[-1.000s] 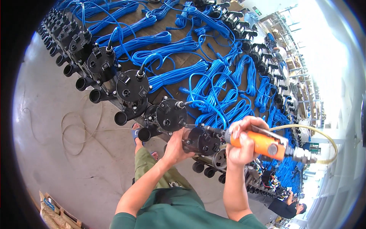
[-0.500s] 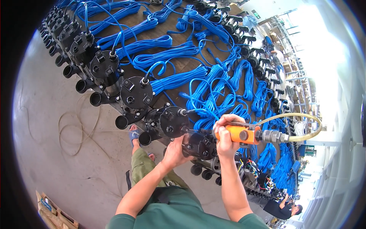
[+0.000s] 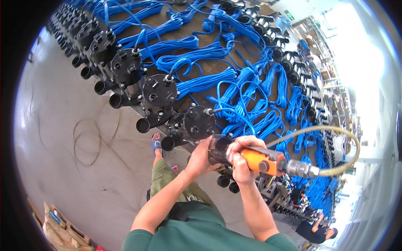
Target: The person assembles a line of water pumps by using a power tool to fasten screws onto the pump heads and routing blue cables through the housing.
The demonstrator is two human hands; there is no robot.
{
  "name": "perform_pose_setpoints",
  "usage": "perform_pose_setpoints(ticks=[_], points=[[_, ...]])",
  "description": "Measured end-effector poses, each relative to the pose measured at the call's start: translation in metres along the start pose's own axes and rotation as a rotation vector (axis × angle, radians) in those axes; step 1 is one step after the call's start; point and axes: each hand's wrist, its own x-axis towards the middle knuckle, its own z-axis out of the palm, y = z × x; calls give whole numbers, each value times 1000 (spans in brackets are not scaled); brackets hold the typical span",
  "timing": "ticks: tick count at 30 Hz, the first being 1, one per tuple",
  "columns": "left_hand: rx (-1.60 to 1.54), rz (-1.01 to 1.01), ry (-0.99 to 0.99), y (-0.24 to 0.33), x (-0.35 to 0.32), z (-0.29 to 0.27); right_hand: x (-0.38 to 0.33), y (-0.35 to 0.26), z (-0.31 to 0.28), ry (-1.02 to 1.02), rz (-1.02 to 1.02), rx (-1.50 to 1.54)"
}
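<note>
My right hand (image 3: pixel 243 157) is closed around an orange air screwdriver (image 3: pixel 260 162) held nearly sideways, its front end pointing left. A yellowish air hose (image 3: pixel 344 167) joins its back end through metal couplings. My left hand (image 3: pixel 200 162) rests against a black cylindrical pump-like housing (image 3: pixel 218 151) just left of the driver, fingers curled along its side. The driver's tip is hidden by my right hand, so I cannot tell whether it touches a screw. Beside my left fingertips stands another black housing (image 3: pixel 200 122) with a round bolted lid and a cable gland.
A long row of similar black housings (image 3: pixel 159 91) with pipe stubs lines the table edge. Coiled blue cables (image 3: pixel 207 81) cover the brown tabletop (image 3: pixel 209 39). Loose hose (image 3: pixel 98 142) lies on the grey floor, with a pallet (image 3: pixel 67 228) lower left. Another person (image 3: pixel 314 230) works at lower right.
My view has shifted, so the table and housings sit further right and slightly differently angled. The driver tilts more, its back end lower; both hands keep their holds.
</note>
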Motion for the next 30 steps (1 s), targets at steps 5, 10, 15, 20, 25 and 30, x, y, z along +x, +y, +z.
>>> perform_pose_setpoints(ticks=[5, 10, 15, 20, 25, 30], points=[[-90, -128, -63, -2, 3, 7, 1, 4, -8, -56, -49, -43], [-127, -171, -70, 7, 2, 7, -12, -33, -15, 43, -6, 241], [-20, -121, -24, 14, -4, 9, -48, -26, -58, 137, 77, 190], [-24, -202, -56, 25, -4, 12, -56, -11, -58, 173, 2, 176], [51, -225, -102, 14, -6, 10, -46, -35, -69, 162, -59, 109], [143, -143, -40, 13, -8, 20, -10, -30, -114, 347, -139, 35]])
